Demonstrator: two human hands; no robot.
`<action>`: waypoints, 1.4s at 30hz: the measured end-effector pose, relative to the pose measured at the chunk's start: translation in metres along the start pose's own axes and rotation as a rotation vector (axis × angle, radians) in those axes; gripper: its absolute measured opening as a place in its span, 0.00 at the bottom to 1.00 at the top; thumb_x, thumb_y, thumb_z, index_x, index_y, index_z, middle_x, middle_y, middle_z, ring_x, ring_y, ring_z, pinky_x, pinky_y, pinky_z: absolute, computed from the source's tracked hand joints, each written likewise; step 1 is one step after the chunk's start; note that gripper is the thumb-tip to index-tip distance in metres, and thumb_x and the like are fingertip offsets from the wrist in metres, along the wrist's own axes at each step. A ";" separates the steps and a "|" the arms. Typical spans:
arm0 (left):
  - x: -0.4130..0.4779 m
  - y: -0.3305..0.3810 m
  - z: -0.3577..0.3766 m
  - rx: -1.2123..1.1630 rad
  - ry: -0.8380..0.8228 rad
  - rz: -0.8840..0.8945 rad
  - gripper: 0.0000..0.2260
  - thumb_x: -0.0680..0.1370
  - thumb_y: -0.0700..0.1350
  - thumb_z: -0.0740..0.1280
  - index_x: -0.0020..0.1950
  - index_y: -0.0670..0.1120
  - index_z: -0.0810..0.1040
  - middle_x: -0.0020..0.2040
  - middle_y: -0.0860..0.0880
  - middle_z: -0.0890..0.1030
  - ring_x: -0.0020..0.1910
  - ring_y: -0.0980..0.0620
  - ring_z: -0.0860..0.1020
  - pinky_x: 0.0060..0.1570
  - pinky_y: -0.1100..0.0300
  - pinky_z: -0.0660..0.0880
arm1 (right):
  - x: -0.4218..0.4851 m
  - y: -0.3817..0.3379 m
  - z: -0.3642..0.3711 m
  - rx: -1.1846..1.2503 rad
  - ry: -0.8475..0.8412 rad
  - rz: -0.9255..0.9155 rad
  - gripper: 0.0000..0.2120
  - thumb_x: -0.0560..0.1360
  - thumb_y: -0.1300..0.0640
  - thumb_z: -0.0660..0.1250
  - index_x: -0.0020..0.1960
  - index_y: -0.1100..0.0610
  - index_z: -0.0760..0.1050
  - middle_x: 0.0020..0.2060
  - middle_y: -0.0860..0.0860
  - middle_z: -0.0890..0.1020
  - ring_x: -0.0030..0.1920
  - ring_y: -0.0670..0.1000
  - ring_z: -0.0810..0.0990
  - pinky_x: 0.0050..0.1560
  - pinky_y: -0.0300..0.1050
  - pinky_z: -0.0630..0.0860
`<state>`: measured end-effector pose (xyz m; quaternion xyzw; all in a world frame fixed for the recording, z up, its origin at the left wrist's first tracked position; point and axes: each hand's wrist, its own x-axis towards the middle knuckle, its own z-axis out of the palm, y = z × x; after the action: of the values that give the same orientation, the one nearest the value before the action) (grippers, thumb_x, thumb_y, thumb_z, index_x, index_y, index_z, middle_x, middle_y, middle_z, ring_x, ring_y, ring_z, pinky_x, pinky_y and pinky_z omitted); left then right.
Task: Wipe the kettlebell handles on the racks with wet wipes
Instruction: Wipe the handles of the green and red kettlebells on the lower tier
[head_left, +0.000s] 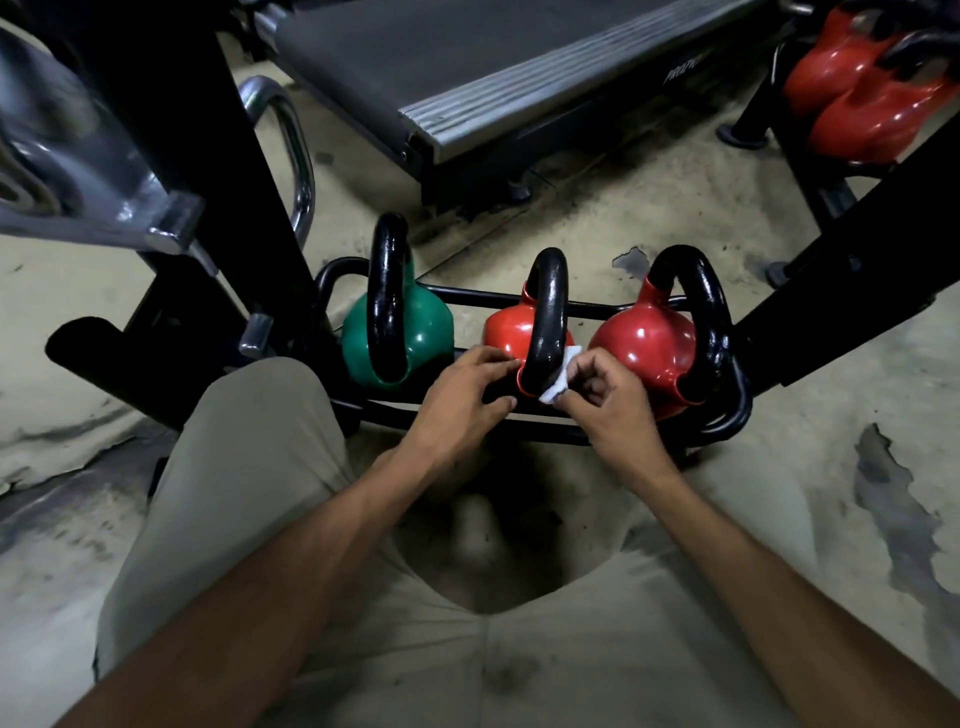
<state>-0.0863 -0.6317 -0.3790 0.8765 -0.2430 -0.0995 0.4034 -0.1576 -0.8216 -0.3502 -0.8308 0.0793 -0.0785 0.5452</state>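
Three kettlebells stand in a low black rack (467, 415): a green one (415, 332) at the left, a red one (506, 332) in the middle and a bigger red one (644, 343) at the right. All have black handles. My right hand (608, 400) pinches a white wet wipe (561, 376) against the near right side of the middle handle (548, 317). My left hand (462, 400) rests with its fingertips on the near left side of that same handle, holding nothing that I can see.
A treadmill deck (493, 67) lies beyond the rack. A black machine frame with chrome parts (171, 208) stands at the left. Another rack with red kettlebells (862, 88) is at the upper right, with a black beam (857, 291) slanting down. My knees frame the worn floor.
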 end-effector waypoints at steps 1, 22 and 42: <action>0.001 -0.001 0.001 -0.006 0.014 -0.003 0.23 0.77 0.45 0.74 0.73 0.49 0.78 0.69 0.53 0.76 0.69 0.53 0.74 0.71 0.54 0.70 | -0.003 0.000 0.003 -0.119 0.030 -0.097 0.09 0.73 0.65 0.72 0.46 0.55 0.74 0.43 0.49 0.79 0.43 0.50 0.79 0.47 0.56 0.78; 0.004 -0.002 0.003 -0.361 0.072 -0.133 0.18 0.72 0.27 0.69 0.55 0.45 0.81 0.60 0.42 0.81 0.59 0.44 0.81 0.63 0.54 0.76 | 0.039 -0.066 0.042 -1.689 -0.409 -0.597 0.14 0.79 0.49 0.63 0.57 0.56 0.81 0.53 0.54 0.84 0.66 0.61 0.74 0.78 0.69 0.50; 0.014 -0.014 0.004 -0.301 0.055 -0.112 0.18 0.74 0.41 0.77 0.64 0.46 0.84 0.61 0.51 0.79 0.62 0.53 0.77 0.69 0.55 0.72 | 0.010 -0.002 -0.013 -1.061 -0.093 -1.014 0.07 0.81 0.67 0.65 0.51 0.61 0.82 0.46 0.56 0.81 0.45 0.56 0.80 0.48 0.53 0.78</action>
<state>-0.0707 -0.6338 -0.3915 0.8207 -0.1647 -0.1332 0.5307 -0.1507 -0.8348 -0.3430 -0.9201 -0.3106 -0.2367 -0.0306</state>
